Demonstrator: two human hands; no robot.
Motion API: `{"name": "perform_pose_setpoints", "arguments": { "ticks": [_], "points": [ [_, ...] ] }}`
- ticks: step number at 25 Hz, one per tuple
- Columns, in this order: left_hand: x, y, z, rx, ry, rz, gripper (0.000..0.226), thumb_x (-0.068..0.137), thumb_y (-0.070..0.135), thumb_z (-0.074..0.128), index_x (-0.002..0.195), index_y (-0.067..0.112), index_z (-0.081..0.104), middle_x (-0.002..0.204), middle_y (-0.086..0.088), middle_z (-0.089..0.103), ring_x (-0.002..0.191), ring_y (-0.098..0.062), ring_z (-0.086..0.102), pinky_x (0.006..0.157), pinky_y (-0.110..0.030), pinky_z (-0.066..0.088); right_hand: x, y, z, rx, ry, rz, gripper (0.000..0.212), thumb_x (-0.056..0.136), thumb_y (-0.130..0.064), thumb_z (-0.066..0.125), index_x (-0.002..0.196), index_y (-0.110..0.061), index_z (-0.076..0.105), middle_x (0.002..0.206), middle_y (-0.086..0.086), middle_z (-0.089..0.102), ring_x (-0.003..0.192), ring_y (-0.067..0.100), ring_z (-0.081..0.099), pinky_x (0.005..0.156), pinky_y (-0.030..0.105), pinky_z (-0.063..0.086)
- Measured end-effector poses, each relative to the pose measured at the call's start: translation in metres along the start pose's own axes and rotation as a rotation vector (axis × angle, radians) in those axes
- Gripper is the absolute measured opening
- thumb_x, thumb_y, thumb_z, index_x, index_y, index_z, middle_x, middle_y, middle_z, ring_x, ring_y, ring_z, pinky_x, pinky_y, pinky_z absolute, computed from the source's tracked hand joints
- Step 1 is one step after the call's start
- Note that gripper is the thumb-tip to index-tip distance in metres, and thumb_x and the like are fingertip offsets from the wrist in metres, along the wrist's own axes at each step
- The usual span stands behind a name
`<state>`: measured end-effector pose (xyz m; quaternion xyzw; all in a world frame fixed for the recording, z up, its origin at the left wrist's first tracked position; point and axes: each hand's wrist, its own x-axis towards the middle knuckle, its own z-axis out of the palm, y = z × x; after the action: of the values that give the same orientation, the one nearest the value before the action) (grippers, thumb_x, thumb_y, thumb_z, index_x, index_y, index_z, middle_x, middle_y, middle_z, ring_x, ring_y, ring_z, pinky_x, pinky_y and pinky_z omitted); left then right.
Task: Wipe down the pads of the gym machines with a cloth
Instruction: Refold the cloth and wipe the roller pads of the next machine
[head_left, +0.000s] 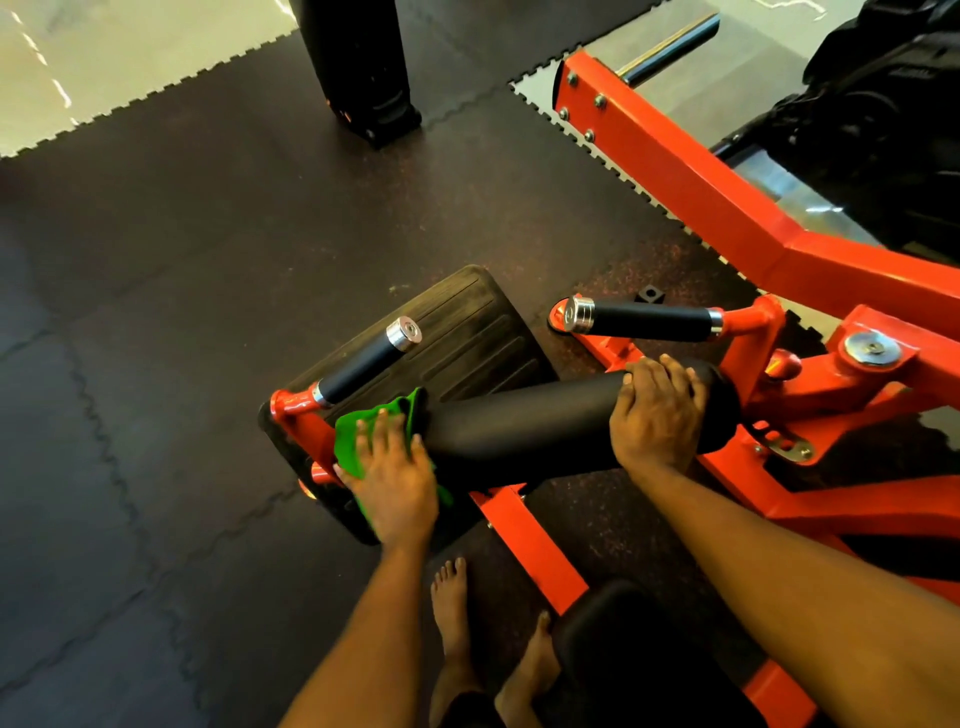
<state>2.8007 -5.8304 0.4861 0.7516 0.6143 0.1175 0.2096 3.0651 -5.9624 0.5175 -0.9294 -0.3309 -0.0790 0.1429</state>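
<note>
A black roller pad (524, 426) lies across the middle of an orange machine frame (727, 218). A green cloth (374, 426) covers the pad's left end. My left hand (395, 467) presses flat on the cloth with fingers spread. My right hand (657, 410) grips the right end of the pad, fingers curled over its top. A second black pad (639, 654) sits low on the frame near my feet.
Two black handles with chrome caps (369, 361) (649, 319) stick out above the roller. A ribbed black footplate (467, 332) lies behind it. My bare feet (452, 608) stand on dark rubber floor tiles (156, 312). A black machine post (358, 67) stands far back.
</note>
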Motion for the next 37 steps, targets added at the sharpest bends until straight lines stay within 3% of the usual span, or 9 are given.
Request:
{"name": "perform_pose_setpoints", "arguments": {
  "ticks": [6,10,13,20,23,25,28,32,37],
  "points": [
    [-0.011,0.061,0.017,-0.151,0.094,0.011,0.045,0.093,0.032,0.043,0.128,0.01,0.061,0.132,-0.012,0.062,0.13,-0.031,0.052,0.1,-0.058,0.044,0.001,-0.003,0.001,-0.036,0.002,0.008,0.037,0.097,-0.029,0.037,0.114,-0.013,0.066,0.123,0.005,0.067,0.131,0.027,0.049,0.115,0.048,0.027],
    [-0.037,0.115,0.034,-0.054,0.011,0.184,0.043,0.096,0.038,0.045,0.132,0.018,0.057,0.141,-0.003,0.056,0.139,-0.025,0.044,0.105,-0.057,0.04,0.0,-0.004,0.0,-0.045,0.024,-0.004,0.036,0.096,-0.027,0.039,0.113,-0.01,0.066,0.123,0.009,0.067,0.13,0.029,0.05,0.114,0.05,0.029],
    [-0.024,0.067,0.026,-0.024,-0.003,0.274,0.043,0.096,0.031,0.051,0.133,0.013,0.06,0.146,-0.012,0.054,0.139,-0.031,0.046,0.107,-0.061,0.038,0.0,-0.003,-0.002,-0.034,0.038,-0.006,0.038,0.095,-0.028,0.037,0.114,-0.01,0.066,0.124,0.01,0.067,0.131,0.029,0.05,0.114,0.05,0.03],
    [0.027,-0.037,-0.006,-0.035,0.097,0.013,0.035,0.101,0.028,0.049,0.129,0.008,0.054,0.133,-0.016,0.058,0.131,-0.034,0.047,0.107,-0.06,0.037,-0.001,-0.003,-0.001,-0.026,0.027,-0.005,0.038,0.097,-0.028,0.038,0.117,-0.012,0.066,0.125,0.008,0.067,0.132,0.028,0.049,0.115,0.051,0.029],
    [0.007,0.007,0.013,-0.04,0.213,-0.089,0.041,0.097,0.024,0.051,0.128,-0.003,0.058,0.13,-0.027,0.06,0.123,-0.042,0.057,0.101,-0.063,0.045,-0.003,-0.002,0.002,-0.033,0.025,-0.005,0.037,0.098,-0.028,0.038,0.12,-0.014,0.065,0.128,0.006,0.065,0.135,0.027,0.047,0.115,0.049,0.026],
    [-0.021,0.066,0.029,-0.078,0.202,0.052,0.044,0.094,0.024,0.05,0.125,-0.004,0.061,0.129,-0.025,0.062,0.12,-0.041,0.061,0.095,-0.061,0.049,-0.003,-0.002,0.002,-0.04,0.018,-0.005,0.038,0.098,-0.028,0.038,0.12,-0.013,0.065,0.129,0.006,0.065,0.135,0.027,0.046,0.115,0.049,0.026],
    [-0.048,0.128,0.036,-0.16,0.053,0.198,0.04,0.095,0.026,0.055,0.132,0.011,0.058,0.144,-0.007,0.055,0.14,-0.027,0.044,0.109,-0.057,0.039,-0.002,-0.003,0.0,-0.057,0.015,-0.007,0.039,0.097,-0.029,0.037,0.119,-0.012,0.065,0.128,0.007,0.065,0.135,0.026,0.046,0.115,0.049,0.026],
    [-0.03,0.06,0.024,-0.053,-0.032,0.364,0.056,0.08,0.013,0.062,0.136,0.014,0.056,0.149,-0.012,0.051,0.143,-0.029,0.041,0.109,-0.055,0.04,-0.002,-0.002,-0.001,-0.044,0.005,-0.009,0.04,0.097,-0.031,0.035,0.118,-0.014,0.065,0.128,0.006,0.065,0.135,0.026,0.046,0.114,0.048,0.027],
    [0.01,-0.054,-0.017,-0.033,0.03,0.086,0.044,0.093,0.009,0.051,0.136,0.008,0.055,0.147,-0.016,0.05,0.141,-0.034,0.041,0.114,-0.059,0.034,-0.002,-0.002,-0.001,-0.015,0.024,-0.004,0.04,0.097,-0.031,0.035,0.117,-0.013,0.065,0.127,0.006,0.066,0.135,0.027,0.047,0.114,0.048,0.028]
  ]
}}
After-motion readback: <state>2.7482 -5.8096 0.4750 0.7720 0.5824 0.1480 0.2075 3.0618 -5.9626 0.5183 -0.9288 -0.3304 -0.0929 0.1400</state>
